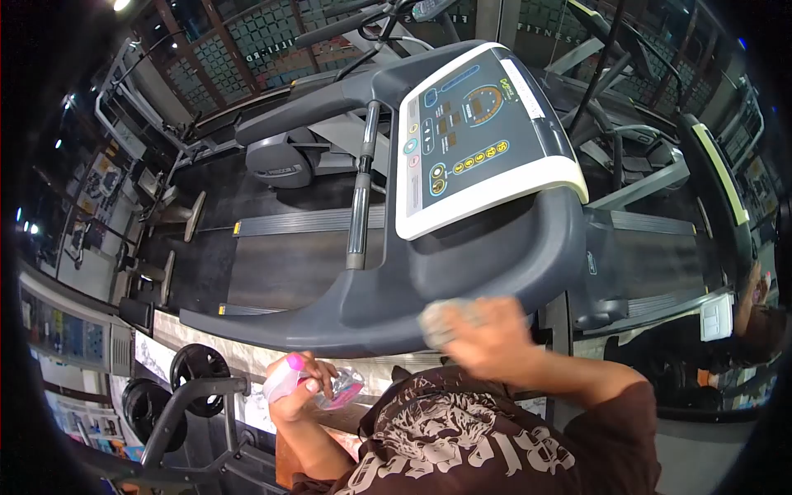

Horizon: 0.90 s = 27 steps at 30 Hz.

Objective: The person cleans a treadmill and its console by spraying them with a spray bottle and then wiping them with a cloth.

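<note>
My right hand (495, 334) is closed on a greyish cloth (445, 323), both blurred by motion. The cloth is at the dark grey side rail of the treadmill (396, 305), on the near side of its console (487, 132). Lower left, my left hand (307, 386) wraps round a clear spray bottle (348, 386) with a pink head and some pink in its body. That bottle is held just below the rail, apart from it. The console has a white frame, round buttons and a dark panel.
A metal grab bar (360, 198) crosses beside the console. Another treadmill belt (289, 260) lies beyond. Black weight plates (200, 378) hang on a rack at lower left. A white box (716, 317) is at the right, by another machine's yellowish-edged console (718, 177).
</note>
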Motion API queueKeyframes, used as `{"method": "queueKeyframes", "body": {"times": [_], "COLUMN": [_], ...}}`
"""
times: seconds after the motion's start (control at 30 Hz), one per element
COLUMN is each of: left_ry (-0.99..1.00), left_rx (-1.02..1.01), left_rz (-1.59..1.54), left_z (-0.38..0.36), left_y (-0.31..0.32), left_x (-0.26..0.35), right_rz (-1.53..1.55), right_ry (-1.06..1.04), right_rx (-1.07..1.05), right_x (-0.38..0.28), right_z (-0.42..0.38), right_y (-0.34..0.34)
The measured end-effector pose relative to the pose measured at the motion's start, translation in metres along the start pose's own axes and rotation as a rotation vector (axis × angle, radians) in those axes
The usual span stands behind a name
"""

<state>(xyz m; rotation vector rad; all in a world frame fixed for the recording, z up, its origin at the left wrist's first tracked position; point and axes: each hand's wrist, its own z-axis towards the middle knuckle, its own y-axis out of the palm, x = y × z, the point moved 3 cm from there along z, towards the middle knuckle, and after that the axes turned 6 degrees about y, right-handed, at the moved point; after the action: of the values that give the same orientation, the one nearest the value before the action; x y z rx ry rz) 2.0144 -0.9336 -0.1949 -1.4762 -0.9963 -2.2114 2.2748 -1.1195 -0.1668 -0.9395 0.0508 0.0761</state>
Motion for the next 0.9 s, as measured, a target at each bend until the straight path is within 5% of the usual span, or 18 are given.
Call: {"method": "queueKeyframes", "body": {"times": [0.1, 0.17, 0.27, 0.37, 0.43, 0.6, 0.73, 0.83, 0.9], "left_ry": [-0.014, -0.011, -0.013, -0.028, -0.025, -0.03, -0.013, -0.029, -0.047], "left_rx": [0.047, 0.075, 0.091, 0.081, 0.041, 0.026, 0.019, 0.034, 0.024], "left_rz": [-0.003, -0.002, -0.015, -0.022, -0.021, 0.004, -0.006, -0.037, -0.025], "left_z": [-0.014, -0.021, -0.027, -0.028, -0.025, -0.02, -0.023, -0.029, -0.027], "left_y": [-0.001, 0.001, 0.006, 0.012, 0.02, 0.032, 0.033, 0.031, 0.03], "left_x": [-0.005, -0.011, -0.02, -0.025, -0.024, -0.022, -0.021, -0.029, -0.03], "right_rz": [-0.214, -0.322, -0.323, -0.287, -0.221, -0.139, -0.301, 0.175, 0.007], "right_ry": [0.283, 0.497, 0.49, 0.189, 0.098, 0.093, 0.531, 0.885, 0.764], "right_rx": [0.016, 0.252, 0.301, -0.022, 0.112, 0.12, 0.352, 0.541, 0.6], "right_x": [0.066, 0.097, 0.083, 0.01, -0.018, 0.037, 0.118, 0.163, 0.131], "right_z": [0.019, 0.017, 0.012, -0.002, -0.026, -0.028, -0.021, -0.056, -0.066], "right_y": [-0.074, -0.088, -0.069, -0.019, 0.02, -0.032, -0.084, -0.056, -0.047]}}
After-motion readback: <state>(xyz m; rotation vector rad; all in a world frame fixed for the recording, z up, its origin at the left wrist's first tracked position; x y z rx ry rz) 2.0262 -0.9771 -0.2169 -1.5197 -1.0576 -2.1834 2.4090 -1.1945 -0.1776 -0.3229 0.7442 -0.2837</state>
